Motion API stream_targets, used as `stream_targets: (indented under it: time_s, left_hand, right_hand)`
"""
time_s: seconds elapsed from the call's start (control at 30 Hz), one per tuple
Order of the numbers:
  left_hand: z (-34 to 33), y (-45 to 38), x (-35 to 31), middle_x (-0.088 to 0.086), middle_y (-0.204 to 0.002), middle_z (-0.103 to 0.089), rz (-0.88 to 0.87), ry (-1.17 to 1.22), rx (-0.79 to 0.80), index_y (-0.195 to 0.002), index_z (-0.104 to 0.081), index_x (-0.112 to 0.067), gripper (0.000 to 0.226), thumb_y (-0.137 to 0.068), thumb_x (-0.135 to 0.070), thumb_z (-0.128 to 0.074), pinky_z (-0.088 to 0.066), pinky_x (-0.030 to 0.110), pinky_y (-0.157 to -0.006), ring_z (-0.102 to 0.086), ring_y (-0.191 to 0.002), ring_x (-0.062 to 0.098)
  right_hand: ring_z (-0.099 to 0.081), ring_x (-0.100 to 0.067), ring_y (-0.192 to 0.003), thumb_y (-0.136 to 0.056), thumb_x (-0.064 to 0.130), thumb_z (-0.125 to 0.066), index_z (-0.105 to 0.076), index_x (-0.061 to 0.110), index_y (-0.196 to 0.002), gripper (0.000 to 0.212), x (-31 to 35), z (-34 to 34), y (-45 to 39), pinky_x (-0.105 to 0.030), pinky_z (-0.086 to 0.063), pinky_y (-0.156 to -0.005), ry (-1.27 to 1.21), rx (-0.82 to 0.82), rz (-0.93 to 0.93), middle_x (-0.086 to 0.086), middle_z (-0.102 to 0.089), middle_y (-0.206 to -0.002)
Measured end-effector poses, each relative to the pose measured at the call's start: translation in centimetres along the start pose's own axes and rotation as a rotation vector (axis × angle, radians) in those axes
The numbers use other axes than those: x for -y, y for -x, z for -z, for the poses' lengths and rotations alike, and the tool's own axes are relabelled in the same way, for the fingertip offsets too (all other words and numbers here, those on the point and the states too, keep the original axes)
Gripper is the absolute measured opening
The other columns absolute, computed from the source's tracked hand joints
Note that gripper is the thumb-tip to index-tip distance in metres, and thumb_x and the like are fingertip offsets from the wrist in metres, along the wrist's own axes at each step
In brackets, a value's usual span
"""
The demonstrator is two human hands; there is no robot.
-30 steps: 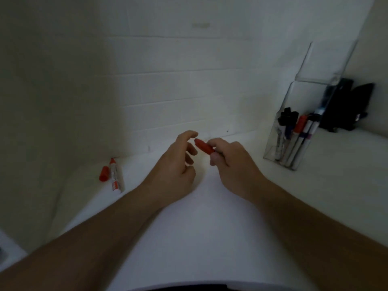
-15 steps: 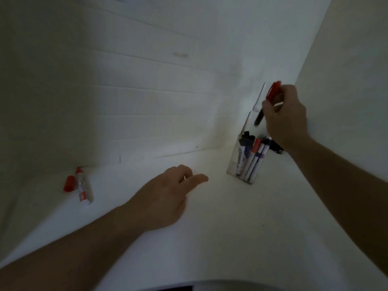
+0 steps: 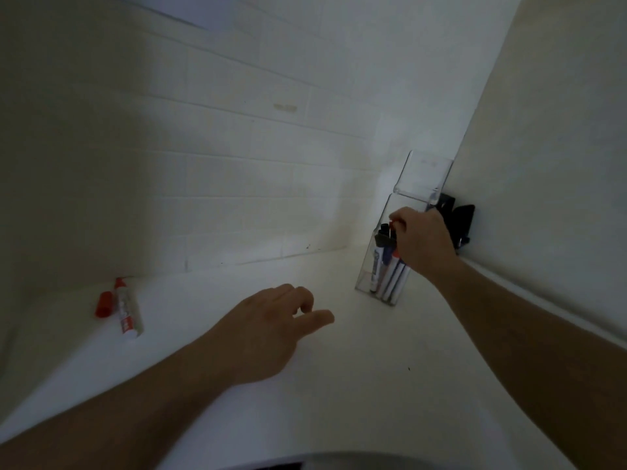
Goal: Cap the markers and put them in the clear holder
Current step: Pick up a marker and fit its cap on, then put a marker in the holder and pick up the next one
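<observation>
Clear holder (image 3: 412, 212), table's right corner: several capped markers (image 3: 390, 276) inside, right hand (image 3: 422, 240) fingers pinching a red-capped marker (image 3: 392, 226) at its mouth; left hand (image 3: 268, 329) loose, empty; outstanding (likely last): uncapped marker (image 3: 127, 308) beside red cap (image 3: 104, 304), far left.

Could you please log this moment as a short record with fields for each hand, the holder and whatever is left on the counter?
right hand: at the clear holder's opening, fingers closed on a red-capped marker
left hand: open, empty, over the counter
clear holder: upright by the corner, several capped markers inside
loose marker: uncapped, lying at far left
red cap: beside it
remaining: cap and stow the loose marker
</observation>
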State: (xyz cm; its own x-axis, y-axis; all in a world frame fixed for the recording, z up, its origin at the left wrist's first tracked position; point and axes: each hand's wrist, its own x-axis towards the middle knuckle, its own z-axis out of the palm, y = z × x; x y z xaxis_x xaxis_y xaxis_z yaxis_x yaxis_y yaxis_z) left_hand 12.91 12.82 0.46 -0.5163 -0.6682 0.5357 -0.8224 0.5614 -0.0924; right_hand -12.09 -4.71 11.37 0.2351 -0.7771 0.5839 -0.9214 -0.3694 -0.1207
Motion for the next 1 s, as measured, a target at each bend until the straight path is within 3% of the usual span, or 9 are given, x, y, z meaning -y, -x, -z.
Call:
stream_targets:
  time_s: [0.23,0.37,0.43,0.5,0.63,0.73,0.83,0.93,1.0]
  left_hand:
    - [0.0,0.1,0.2,0.003,-0.112,-0.056,-0.016,-0.006,-0.035,-0.13,-0.054,-0.029,0.057,-0.079,-0.005,-0.057,-0.052,0.036,-0.064,-0.055,-0.086,0.02]
    - [0.3,0.0,0.4,0.001,-0.111,-0.056,-0.019,-0.019,-0.049,-0.126,-0.059,-0.031,0.053,-0.078,-0.008,-0.053,-0.051,0.037,-0.067,-0.054,-0.087,0.02]
    - [0.8,-0.1,1.1,0.0,-0.108,-0.057,0.03,0.007,-0.096,-0.12,-0.065,-0.03,0.049,-0.078,-0.007,-0.055,-0.05,0.037,-0.07,-0.055,-0.087,0.02]
    - [1.8,-0.1,1.8,-0.002,-0.105,-0.058,0.097,0.027,-0.148,-0.116,-0.069,-0.028,0.045,-0.079,-0.006,-0.057,-0.049,0.037,-0.073,-0.055,-0.089,0.02]
    - [5.1,0.6,4.6,0.001,-0.1,-0.063,0.273,-0.1,-0.238,-0.104,-0.074,-0.026,0.044,-0.075,-0.002,-0.052,-0.049,0.041,-0.075,-0.055,-0.089,0.027]
    - [8.3,2.1,7.1,0.005,-0.104,-0.061,0.63,-0.166,-0.448,-0.103,-0.072,-0.027,0.054,-0.069,0.002,-0.042,-0.05,0.043,-0.083,-0.055,-0.096,0.032]
    - [10.3,3.6,8.6,0.005,-0.116,-0.055,0.934,-0.133,-0.541,-0.11,-0.063,-0.033,0.067,-0.066,0.009,-0.033,-0.052,0.043,-0.087,-0.053,-0.109,0.03]
    - [11.1,4.8,10.0,0.005,-0.119,-0.052,1.037,-0.143,-0.515,-0.112,-0.057,-0.033,0.065,-0.069,0.009,-0.031,-0.053,0.039,-0.084,-0.053,-0.108,0.029]
    - [11.0,5.3,10.7,0.005,-0.119,-0.05,1.091,-0.126,-0.472,-0.112,-0.055,-0.032,0.06,-0.072,0.008,-0.033,-0.052,0.038,-0.084,-0.054,-0.105,0.027]
  right_hand:
    - [-0.046,-0.035,-0.118,-0.09,-0.003,-0.051,-0.07,0.02,-0.121,0.043,-0.1,0.2,-0.5,-0.044,-0.048,-0.094,0.065,0.228,-0.088,-0.011,-0.067,-0.114]
    - [-0.046,-0.035,-0.127,-0.085,-0.007,-0.054,-0.067,0.02,-0.127,0.051,0.7,0.6,0.0,-0.046,-0.044,-0.104,-0.008,-0.014,-0.03,-0.006,-0.062,-0.134]
    - [-0.05,-0.032,-0.114,-0.088,-0.005,-0.051,-0.07,0.019,-0.122,0.045,2.8,0.4,1.2,-0.042,-0.044,-0.094,-0.038,-0.147,0.08,-0.007,-0.062,-0.124]
    - [-0.052,-0.029,-0.104,-0.091,-0.001,-0.051,-0.072,0.018,-0.116,0.038,5.9,-0.4,2.8,-0.039,-0.043,-0.086,-0.127,-0.167,0.197,-0.007,-0.062,-0.115]
    - [-0.052,-0.014,-0.097,-0.087,0.003,-0.057,-0.074,0.017,-0.109,0.031,12.1,-3.6,6.1,-0.029,-0.041,-0.091,-0.398,0.032,0.335,-0.003,-0.063,-0.108]
    - [-0.049,-0.003,-0.085,-0.085,0.005,-0.06,-0.075,0.016,-0.108,0.029,16.8,-6.0,8.5,-0.026,-0.046,-0.087,-0.549,0.137,0.44,-0.001,-0.067,-0.103]
    - [-0.056,-0.006,-0.086,-0.093,0.017,-0.062,-0.071,0.022,-0.12,0.028,21.4,-6.9,10.4,-0.021,-0.044,-0.086,-0.655,0.361,0.51,0.002,-0.064,-0.111]
    - [-0.055,-0.015,-0.093,-0.097,0.032,-0.06,-0.064,0.026,-0.131,0.035,25.8,-7.3,11.8,-0.023,-0.042,-0.086,-0.698,0.515,0.702,0.0,-0.06,-0.113]
    - [-0.052,-0.021,-0.101,-0.094,0.047,-0.052,-0.059,0.039,-0.133,0.04,27.8,-7.6,12.1,-0.031,-0.043,-0.088,-0.628,0.582,0.77,0.001,-0.058,-0.113]
